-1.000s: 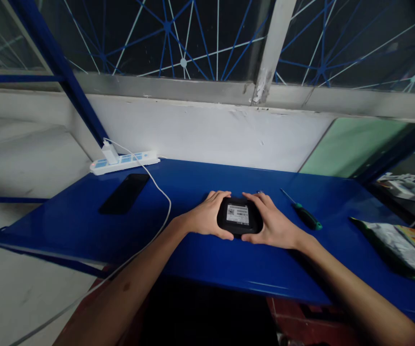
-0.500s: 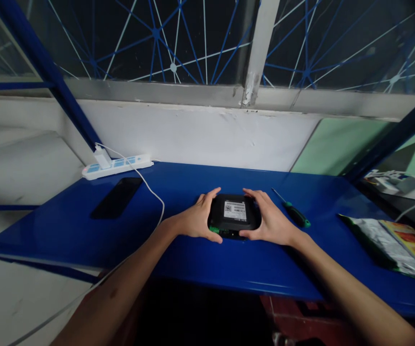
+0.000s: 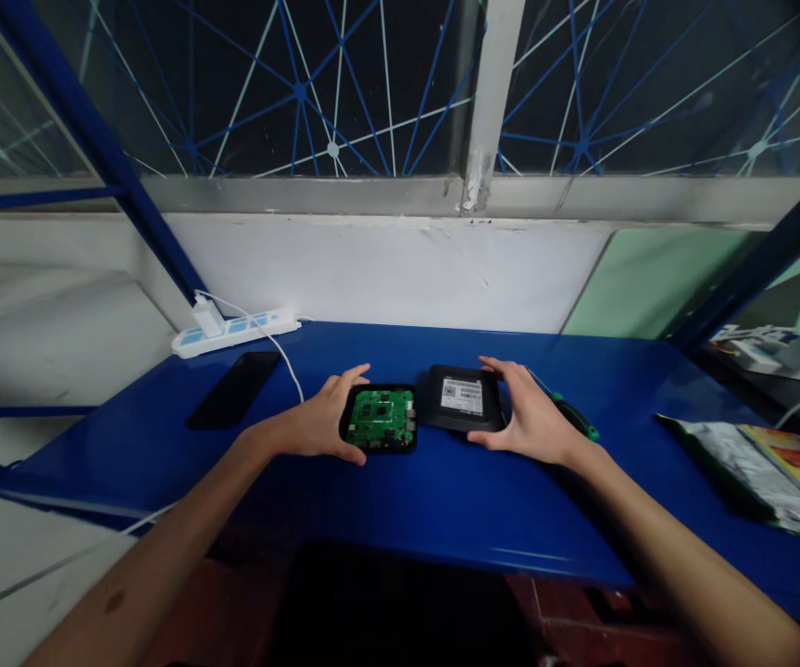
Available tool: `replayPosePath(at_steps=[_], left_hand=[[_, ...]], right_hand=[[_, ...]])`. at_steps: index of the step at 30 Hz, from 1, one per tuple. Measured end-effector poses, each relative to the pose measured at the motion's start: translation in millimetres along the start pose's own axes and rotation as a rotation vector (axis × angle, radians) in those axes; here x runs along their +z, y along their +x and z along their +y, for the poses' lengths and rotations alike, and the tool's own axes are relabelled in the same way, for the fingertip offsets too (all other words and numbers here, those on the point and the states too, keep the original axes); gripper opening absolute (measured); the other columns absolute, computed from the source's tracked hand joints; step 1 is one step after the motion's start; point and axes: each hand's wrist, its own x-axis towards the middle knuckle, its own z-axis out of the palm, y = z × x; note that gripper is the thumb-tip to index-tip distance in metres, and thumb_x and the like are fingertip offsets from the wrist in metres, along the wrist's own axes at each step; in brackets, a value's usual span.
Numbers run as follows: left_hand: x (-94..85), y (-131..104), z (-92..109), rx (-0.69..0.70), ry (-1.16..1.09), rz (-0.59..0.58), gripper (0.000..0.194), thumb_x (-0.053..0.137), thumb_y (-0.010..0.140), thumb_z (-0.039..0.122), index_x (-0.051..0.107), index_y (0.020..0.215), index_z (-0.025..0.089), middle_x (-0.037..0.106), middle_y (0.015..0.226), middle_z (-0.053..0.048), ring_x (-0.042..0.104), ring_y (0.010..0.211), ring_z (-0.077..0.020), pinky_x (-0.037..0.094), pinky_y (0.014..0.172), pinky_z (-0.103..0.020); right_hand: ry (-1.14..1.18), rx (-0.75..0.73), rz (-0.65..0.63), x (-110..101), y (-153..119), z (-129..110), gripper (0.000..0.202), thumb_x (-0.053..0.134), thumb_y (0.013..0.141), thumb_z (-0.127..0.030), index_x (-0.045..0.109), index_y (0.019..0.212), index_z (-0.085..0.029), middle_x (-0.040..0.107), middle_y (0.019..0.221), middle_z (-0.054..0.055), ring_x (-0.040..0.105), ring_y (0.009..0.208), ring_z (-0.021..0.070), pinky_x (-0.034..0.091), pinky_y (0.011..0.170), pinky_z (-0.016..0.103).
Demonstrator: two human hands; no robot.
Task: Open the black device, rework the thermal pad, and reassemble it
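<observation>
Two halves of a small black electronics box lie side by side in front of me. My left hand [image 3: 323, 417] grips the left edge of the lower case [image 3: 414, 445], thumb at the near side and fingers at the far side. A green circuit board [image 3: 376, 417] sits inside that case, facing up. My right hand [image 3: 525, 417] holds the black cover [image 3: 434, 398] by its right edge, its white label upward. The cover is slightly tilted, close beside the case. Just beyond my right hand, partly hidden by it, is a green-handled screwdriver [image 3: 577, 419].
A dark phone [image 3: 233, 391] lies at the left of the blue table [image 3: 428, 519]. Behind it is a white power strip [image 3: 237, 332] with a charger [image 3: 206, 318], whose white cable [image 3: 287, 366] runs toward me. Silver and yellow packets [image 3: 761, 468] lie at right.
The box has come apart. My right hand has kept the cover, while my left hand has moved left with the lower case, exposing the circuit board.
</observation>
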Motion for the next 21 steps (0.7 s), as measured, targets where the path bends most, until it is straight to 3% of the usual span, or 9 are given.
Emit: replayPosePath(at_steps=[12, 16, 21], left_hand=[[-28.5, -19, -20, -0.108, 0.138, -0.030, 0.134, 0.087, 0.057, 0.054, 0.002, 0.159, 0.032, 0.025, 0.161, -0.021, 0.038, 0.142, -0.0485, 0.039, 0.109, -0.062], [-27.4, -17, 4, -0.144, 0.134, -0.044, 0.132, 0.085, 0.061, 0.058, 0.003, 0.160, 0.029, 0.020, 0.163, -0.022, 0.040, 0.141, -0.0479, 0.039, 0.110, -0.061], [3.5, 10, 49, 0.067, 0.118, -0.012, 0.112, 0.080, 0.071, 0.060, 0.017, 0.158, 0.028, 0.025, 0.162, -0.018, 0.034, 0.146, -0.0419, 0.037, 0.114, -0.058]], right_hand=[[-0.003, -0.007, -0.019, 2, 1, -2, 0.109, 0.080, 0.064, -0.067, 0.035, 0.151, -0.018, 0.056, 0.135, 0.020, 0.053, 0.126, 0.0413, 0.047, 0.105, 0.062], [0.006, -0.005, -0.032, 3, 1, -2, 0.110, 0.080, 0.064, -0.068, 0.035, 0.151, -0.019, 0.056, 0.136, 0.020, 0.052, 0.127, 0.0420, 0.048, 0.104, 0.063], [0.004, -0.018, -0.046, 5, 1, -2, 0.110, 0.080, 0.064, -0.069, 0.035, 0.151, -0.018, 0.055, 0.136, 0.020, 0.052, 0.127, 0.0404, 0.048, 0.105, 0.061]])
